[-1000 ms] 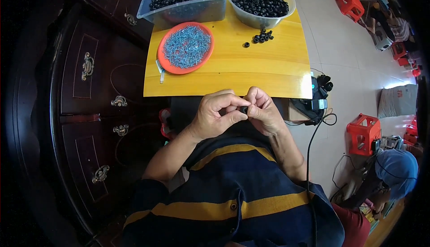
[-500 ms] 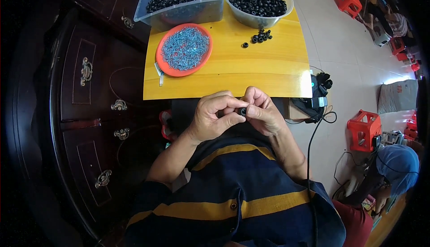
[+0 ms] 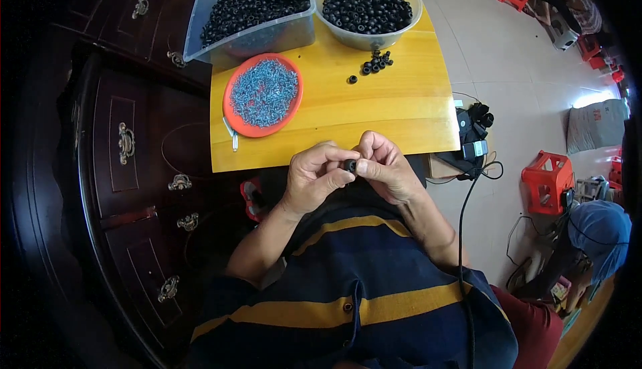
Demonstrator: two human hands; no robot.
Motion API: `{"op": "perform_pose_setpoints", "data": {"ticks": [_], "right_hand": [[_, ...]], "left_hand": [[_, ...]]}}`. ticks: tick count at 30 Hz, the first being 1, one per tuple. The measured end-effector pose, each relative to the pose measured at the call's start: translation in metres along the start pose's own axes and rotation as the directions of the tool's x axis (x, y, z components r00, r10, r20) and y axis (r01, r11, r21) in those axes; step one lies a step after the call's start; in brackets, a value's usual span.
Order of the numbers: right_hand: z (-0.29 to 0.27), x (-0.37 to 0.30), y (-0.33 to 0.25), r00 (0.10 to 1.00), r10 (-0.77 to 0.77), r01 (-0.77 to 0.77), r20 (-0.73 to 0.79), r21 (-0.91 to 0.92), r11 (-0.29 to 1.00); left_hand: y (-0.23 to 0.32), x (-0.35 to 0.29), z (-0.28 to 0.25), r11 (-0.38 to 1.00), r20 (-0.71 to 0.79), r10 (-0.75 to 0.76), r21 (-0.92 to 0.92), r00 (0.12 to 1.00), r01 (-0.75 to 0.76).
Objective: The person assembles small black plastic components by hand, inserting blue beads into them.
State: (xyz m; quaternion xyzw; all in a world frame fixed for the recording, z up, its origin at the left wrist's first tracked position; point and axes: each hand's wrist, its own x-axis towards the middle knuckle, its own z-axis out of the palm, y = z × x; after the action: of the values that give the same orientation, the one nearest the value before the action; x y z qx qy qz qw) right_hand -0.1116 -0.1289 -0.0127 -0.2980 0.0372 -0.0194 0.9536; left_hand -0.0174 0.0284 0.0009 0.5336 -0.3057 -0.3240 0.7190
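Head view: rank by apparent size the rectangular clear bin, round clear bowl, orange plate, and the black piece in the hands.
1. Rectangular clear bin, largest.
2. Round clear bowl and orange plate: too close to rank, and the fisheye bends the far edge.
3. Small black piece, pinched between left hand and right hand, smallest by far.

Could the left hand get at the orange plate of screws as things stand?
Probably yes: the left hand sits just off the table edge, with only bare yellow tabletop between it and the orange plate, though it now pinches a small black part.
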Motion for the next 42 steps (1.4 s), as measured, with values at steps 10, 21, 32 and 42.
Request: {"op": "perform_pose_setpoints", "data": {"ticks": [10, 21, 32, 42], "right_hand": [[-0.012, 0.014, -0.010, 1.000, 0.013, -0.013, -0.026, -0.008, 1.000], [-0.020, 0.018, -0.025, 0.996, 0.005, -0.018, -0.087, -0.146, 0.989], [-0.023, 0.017, -0.026, 0.995, -0.003, -0.004, -0.097, -0.065, 0.998], [-0.027, 0.012, -0.024, 0.995, 0.029, -0.035, -0.094, -0.062, 0.997]], "left_hand": [[0.003, 0.025, -0.008, 0.990, 0.055, 0.070, 0.120, 0.996, -0.077], [0.027, 0.044, 0.001, 0.730, 0.148, 0.185, 0.641, 0.972, -0.236], [0.015, 0.051, -0.001, 0.806, 0.159, 0.156, 0.549, 0.975, -0.219], [0.015, 0.052, 0.001, 0.832, 0.170, 0.137, 0.516, 0.976, -0.206]]}}
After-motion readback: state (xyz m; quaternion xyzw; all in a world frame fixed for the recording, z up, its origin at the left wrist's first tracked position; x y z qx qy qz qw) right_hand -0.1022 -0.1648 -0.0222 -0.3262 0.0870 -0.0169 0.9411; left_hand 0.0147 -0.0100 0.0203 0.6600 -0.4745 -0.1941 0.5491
